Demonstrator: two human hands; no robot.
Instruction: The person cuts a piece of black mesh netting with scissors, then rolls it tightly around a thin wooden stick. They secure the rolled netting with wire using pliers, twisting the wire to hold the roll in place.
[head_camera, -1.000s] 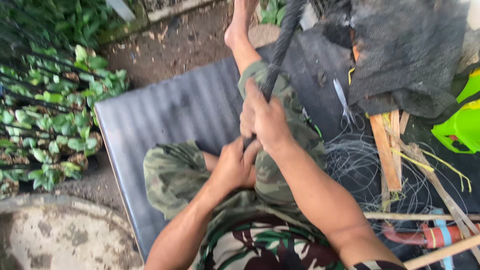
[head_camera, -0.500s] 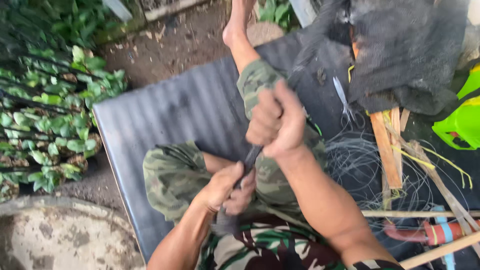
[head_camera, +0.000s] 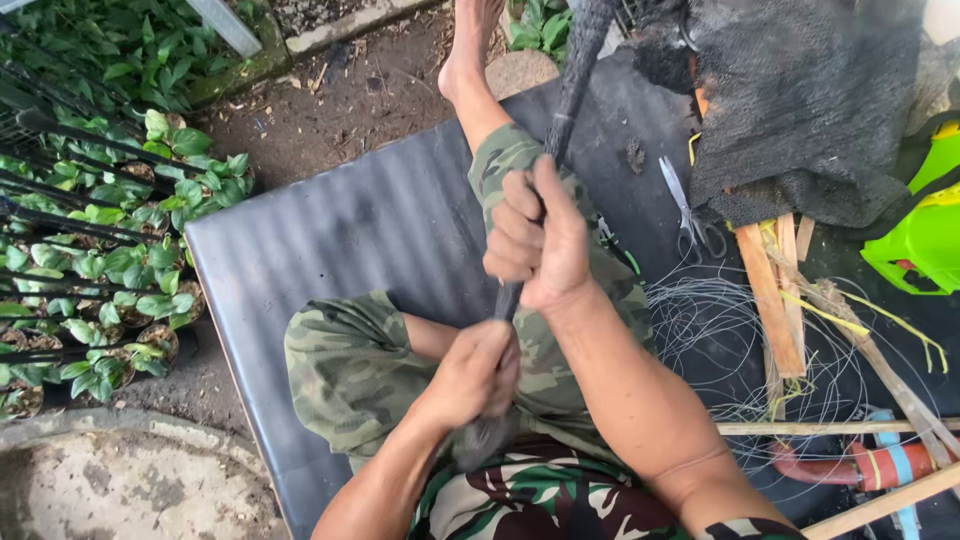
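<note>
Left hand (head_camera: 472, 372) clenched around the lower end of a dark twisted net strand (head_camera: 566, 100), low over the lap, fingers wrapped tight. Right hand (head_camera: 535, 240) just above and beyond the left, fisted on the same strand, thumb side up. Strand running taut between the 2 hands, then on past the right hand, up and away toward the bunched black netting (head_camera: 810, 100) far to the right.

Under both hands: camouflage shorts (head_camera: 350, 365) and bent knees, on a dark ribbed mat (head_camera: 330, 230). Beyond the right hand, a bare foot (head_camera: 470, 45) stretched out at the mat's far edge.

Right of the right hand, scissors (head_camera: 690, 215) flat on the mat, near thin pale wire loops (head_camera: 730, 340) and wooden slats (head_camera: 770, 300). Farther right, a bright green plastic object (head_camera: 925, 240). Near right, beside the forearm, a reddish pipe (head_camera: 850, 468).

Left of the hands, beyond the mat, small potted green seedlings (head_camera: 120, 260) in rows. Near left, a round concrete slab (head_camera: 120, 490).
</note>
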